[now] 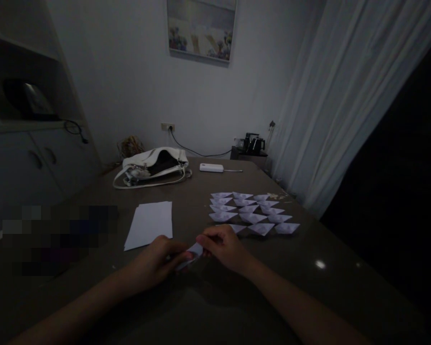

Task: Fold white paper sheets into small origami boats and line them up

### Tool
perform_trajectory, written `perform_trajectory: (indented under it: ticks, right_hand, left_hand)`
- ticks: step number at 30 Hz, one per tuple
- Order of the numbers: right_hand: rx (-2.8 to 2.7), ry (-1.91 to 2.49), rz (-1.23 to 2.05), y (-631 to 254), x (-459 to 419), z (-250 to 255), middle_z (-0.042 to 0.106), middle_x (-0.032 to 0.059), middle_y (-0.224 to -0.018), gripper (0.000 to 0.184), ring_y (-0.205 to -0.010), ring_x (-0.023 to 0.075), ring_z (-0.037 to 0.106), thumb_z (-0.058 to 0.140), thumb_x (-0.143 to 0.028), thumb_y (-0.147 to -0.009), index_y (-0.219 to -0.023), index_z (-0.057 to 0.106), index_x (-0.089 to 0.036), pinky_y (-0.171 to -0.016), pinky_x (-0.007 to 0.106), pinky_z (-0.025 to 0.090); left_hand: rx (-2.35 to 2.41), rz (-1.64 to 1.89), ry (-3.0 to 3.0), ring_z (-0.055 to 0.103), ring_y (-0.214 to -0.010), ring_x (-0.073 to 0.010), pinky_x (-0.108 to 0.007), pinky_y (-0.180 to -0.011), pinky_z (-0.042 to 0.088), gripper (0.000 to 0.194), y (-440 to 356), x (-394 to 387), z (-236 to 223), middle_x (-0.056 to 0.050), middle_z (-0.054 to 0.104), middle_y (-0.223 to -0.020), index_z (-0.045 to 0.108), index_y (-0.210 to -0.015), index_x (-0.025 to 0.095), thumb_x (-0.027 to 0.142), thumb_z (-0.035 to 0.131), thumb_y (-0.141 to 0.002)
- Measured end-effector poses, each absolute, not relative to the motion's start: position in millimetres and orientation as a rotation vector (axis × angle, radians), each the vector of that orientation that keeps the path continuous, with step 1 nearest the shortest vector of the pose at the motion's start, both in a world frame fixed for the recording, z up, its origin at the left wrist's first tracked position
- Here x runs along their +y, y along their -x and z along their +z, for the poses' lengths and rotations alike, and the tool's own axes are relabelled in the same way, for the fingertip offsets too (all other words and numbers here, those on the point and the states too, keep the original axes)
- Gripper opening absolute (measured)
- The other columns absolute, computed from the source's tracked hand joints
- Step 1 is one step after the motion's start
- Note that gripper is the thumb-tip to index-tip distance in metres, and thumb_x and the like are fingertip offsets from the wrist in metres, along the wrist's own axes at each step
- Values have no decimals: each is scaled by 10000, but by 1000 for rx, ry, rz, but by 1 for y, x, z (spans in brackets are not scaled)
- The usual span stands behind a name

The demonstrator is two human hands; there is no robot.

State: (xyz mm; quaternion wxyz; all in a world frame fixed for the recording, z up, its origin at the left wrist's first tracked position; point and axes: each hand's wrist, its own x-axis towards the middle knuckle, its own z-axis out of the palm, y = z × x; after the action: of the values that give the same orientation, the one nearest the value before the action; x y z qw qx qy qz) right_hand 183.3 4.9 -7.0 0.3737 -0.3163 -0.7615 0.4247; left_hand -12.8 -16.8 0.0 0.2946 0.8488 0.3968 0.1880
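Observation:
Between my two hands, just above the dark table, is a small piece of folded white paper [195, 250]. My left hand [163, 261] pinches its left end between thumb and fingers. At the right end, my right hand [224, 244] grips it with the thumb on top. Fingers cover much of the paper, so its exact folded shape cannot be made out. Beyond my right hand stand several white paper boats [252, 217] in rows, the nearest partly hidden behind that hand. A stack of white paper sheets [150, 223] lies beyond my left hand.
A white handbag [154, 165] sits at the table's far left, with a white power bank [211, 167] and short cable to its right. Small pale scraps [277, 196] lie past the boats. A sheer curtain [316, 105] hangs along the right side.

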Motion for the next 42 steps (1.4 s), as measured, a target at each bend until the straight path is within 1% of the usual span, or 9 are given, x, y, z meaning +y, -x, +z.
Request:
perform_trajectory:
  ticks: [4,9,13,15,19,22,27,31,42]
  right_hand:
    - [-1879,825,1071,-185,8,-5,494,-12,-502,384,-479,86,463,535,-397,-841,-560,551,-137,-463,197,336]
    - [-1824,820,1139,-186,10,-5,493,-15,-502,394,-469,81,459,550,-436,-825,-569,561,-136,-457,194,340]
    - [-1898,786,1198,-186,9,-7,539,-16,-560,281,-485,79,470,649,-409,-755,-741,660,-129,-459,187,341]
    - [-1993,778,1212,-186,8,-8,566,-11,-590,253,-504,80,479,690,-376,-720,-774,678,-129,-472,185,350]
    - [-2066,784,1089,-187,6,-7,545,-18,-549,233,-507,76,461,681,-344,-732,-658,659,-124,-475,183,330]
    - [-1969,812,1083,-187,5,-4,535,-22,-534,249,-492,72,451,689,-349,-724,-630,637,-125,-459,180,320]
    - [-1878,799,1218,-186,6,-5,566,-10,-548,266,-488,78,481,691,-374,-725,-651,635,-125,-465,186,347]
    - [-1815,779,1325,-188,11,-8,600,6,-591,283,-510,87,511,673,-406,-738,-704,645,-127,-492,196,387]
    - [-1753,838,1219,-187,15,-4,620,22,-598,350,-475,95,498,677,-494,-695,-670,642,-147,-463,217,395]
  left_hand:
    - [1051,486,-2158,577,-574,-134,-184,-523,396,398,12,-20,3,-21,618,-618,590,-717,125,419,410,-914]
    - [1042,512,-2186,590,-550,-129,-177,-509,419,384,13,-26,7,-24,626,-608,600,-733,127,418,421,-908]
    - [1043,488,-2234,590,-547,-129,-174,-493,409,363,13,-27,8,-27,634,-614,611,-783,124,406,418,-909]
    - [1027,448,-2265,567,-528,-117,-170,-474,383,370,12,-25,6,-21,628,-607,622,-784,126,389,400,-918]
    - [1039,393,-2372,509,-535,-110,-181,-482,349,380,15,-21,1,-7,605,-617,661,-810,138,425,428,-900]
    - [1123,429,-2388,494,-556,-120,-191,-507,358,444,17,-21,0,-7,579,-603,660,-766,138,482,410,-893]
    - [1138,514,-2388,467,-557,-120,-194,-526,365,467,18,-22,6,9,524,-559,638,-719,137,509,408,-881]
    - [1135,468,-2280,447,-517,-102,-179,-474,334,467,17,-19,7,27,506,-554,642,-754,125,511,410,-878]
    - [1076,517,-2168,441,-475,-100,-182,-457,320,504,20,-15,8,19,496,-513,653,-755,116,506,370,-903]
